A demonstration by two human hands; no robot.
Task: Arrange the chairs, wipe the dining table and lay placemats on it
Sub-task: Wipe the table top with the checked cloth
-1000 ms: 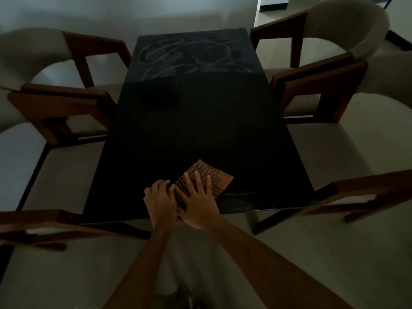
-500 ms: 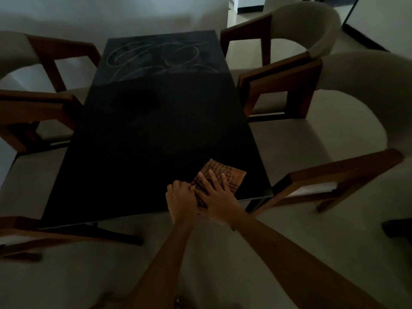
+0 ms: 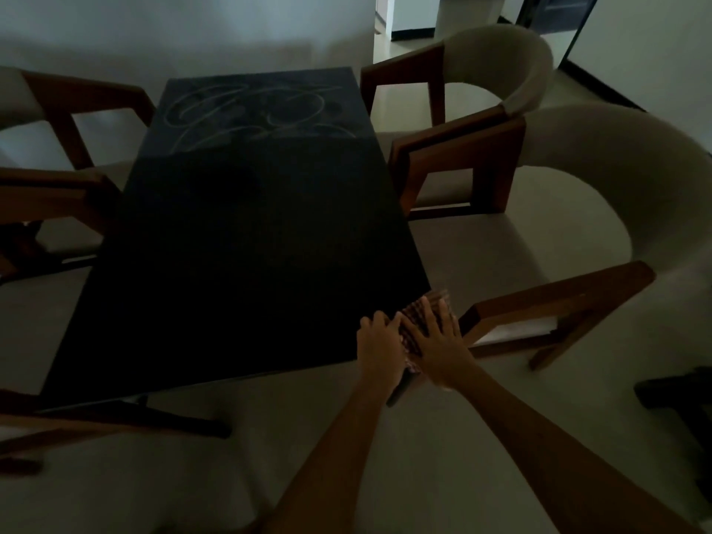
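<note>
A black rectangular dining table fills the middle of the dim view, with pale swirl streaks on its far end. A brown checked cloth lies at the table's near right corner, partly over the edge. My right hand presses flat on the cloth with fingers spread. My left hand rests right beside it, pressing on the cloth's left part. Four wooden armchairs with beige backs stand around the table: far right, near right, far left, near left.
The near right chair's wooden arm sits close to the table corner, just right of my hands. Beige floor lies between the right chairs and table. A doorway opens at the back. A dark object lies on the floor at right.
Both hands have slid the cloth rightward along the near edge, from near the middle to the right corner. The view has swung right, showing more of the right-hand chairs.
</note>
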